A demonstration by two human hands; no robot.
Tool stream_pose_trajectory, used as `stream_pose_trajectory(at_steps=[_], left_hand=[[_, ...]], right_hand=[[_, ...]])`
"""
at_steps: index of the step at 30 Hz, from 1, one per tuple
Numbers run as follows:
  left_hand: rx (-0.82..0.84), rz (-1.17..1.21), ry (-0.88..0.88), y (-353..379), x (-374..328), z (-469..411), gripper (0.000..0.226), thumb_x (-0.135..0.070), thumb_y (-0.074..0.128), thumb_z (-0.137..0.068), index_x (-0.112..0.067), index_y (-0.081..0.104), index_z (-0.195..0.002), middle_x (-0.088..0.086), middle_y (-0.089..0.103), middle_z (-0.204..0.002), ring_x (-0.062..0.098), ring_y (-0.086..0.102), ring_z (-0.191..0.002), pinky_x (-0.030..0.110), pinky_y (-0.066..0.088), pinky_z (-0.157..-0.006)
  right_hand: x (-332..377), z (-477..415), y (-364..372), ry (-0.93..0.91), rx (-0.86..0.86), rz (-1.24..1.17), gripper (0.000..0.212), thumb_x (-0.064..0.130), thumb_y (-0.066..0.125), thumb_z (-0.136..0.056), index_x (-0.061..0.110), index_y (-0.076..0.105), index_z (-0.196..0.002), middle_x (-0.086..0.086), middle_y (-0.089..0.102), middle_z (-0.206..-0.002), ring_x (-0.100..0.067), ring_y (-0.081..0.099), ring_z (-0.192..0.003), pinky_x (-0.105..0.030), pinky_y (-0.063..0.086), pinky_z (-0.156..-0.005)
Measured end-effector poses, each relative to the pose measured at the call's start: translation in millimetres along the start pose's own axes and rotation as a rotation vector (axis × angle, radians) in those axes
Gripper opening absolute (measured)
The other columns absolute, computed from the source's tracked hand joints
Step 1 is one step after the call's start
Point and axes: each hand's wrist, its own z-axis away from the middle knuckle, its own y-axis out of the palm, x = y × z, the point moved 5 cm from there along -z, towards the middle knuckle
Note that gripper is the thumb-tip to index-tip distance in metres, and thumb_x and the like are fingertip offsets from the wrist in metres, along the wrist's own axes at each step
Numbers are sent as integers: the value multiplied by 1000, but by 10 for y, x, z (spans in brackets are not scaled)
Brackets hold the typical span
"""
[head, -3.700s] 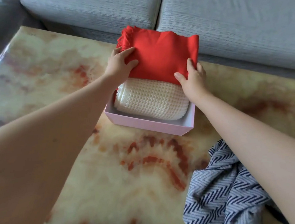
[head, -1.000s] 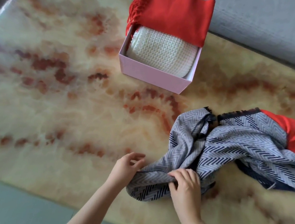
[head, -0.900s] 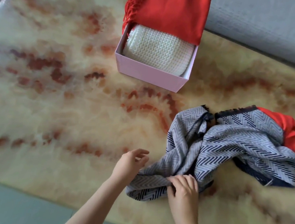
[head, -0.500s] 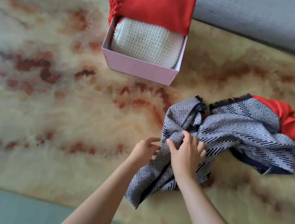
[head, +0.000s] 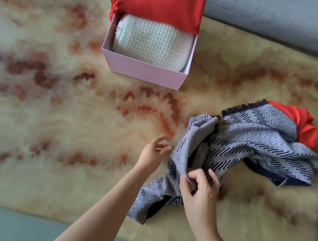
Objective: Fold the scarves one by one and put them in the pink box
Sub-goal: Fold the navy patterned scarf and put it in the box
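A crumpled blue-and-white zigzag scarf [head: 252, 145] lies on the right half of the marble table. My right hand [head: 200, 191] pinches a raised fold of it near the table's front edge. Just left of the scarf, my left hand [head: 153, 152] hovers with relaxed fingers and holds nothing. The pink box [head: 145, 72] stands at the back, holding a folded white knit scarf [head: 153, 43] and a folded red scarf [head: 160, 3] that rests over its far rim. Another red scarf [head: 304, 123] peeks out from under the zigzag one at the right.
The marble-patterned table [head: 58, 121] ends close to my body at the bottom and at the right side. A grey sofa [head: 278, 19] runs along its far edge behind the box.
After placing the red scarf in the box, both hands came back to the zigzag scarf. In the last half second my right hand moved nearer and gathered a fold, while my left hand came off the cloth.
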Motion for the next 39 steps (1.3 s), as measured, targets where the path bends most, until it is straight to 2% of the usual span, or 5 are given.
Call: stream_pose_trajectory(at_steps=[10,20,25,33,39], left_hand=[[153,122,-120,276,1,80,28,-33,55,-93,-17,65,-114,3,63,-90,12,56,-75,24,54,-67],[140,243,-82,236,-115,120,20,-8,65,-86,-10,67,-106,7,68,-83,11,57,-68,23,53,-75],[39,487,-59,-105,-202,233,27,-17,70,-81,-20,63,-107,3,67,-93,10,62,-85,32,50,-87],[-126,629,21,-617,-262,456,31,-14,65,-84,-21,58,-113,-1,73,-92,9,66,-72,20,55,-69],[-268,749,63,-1027,-194,646,26,-5,63,-84,-17,61,-106,-3,71,-79,5,65,-66,17,54,-64]], right_hand=[[-244,48,143,66,293,239,36,5,78,-61,22,47,-70,11,51,-51,-11,53,-52,-37,21,-111],[-347,-246,2,566,20,-264,65,57,57,-79,16,50,-129,14,67,-81,-20,63,-94,-47,41,-100],[-273,-408,155,566,67,-303,15,25,66,-83,24,72,-97,13,69,-71,-8,66,-77,-42,50,-88],[68,-350,463,476,254,-426,44,67,62,-70,38,66,-103,15,71,-92,-14,61,-102,-41,49,-92],[435,-337,545,338,179,-372,11,25,77,-73,25,65,-73,10,66,-68,-9,59,-72,-42,50,-82]])
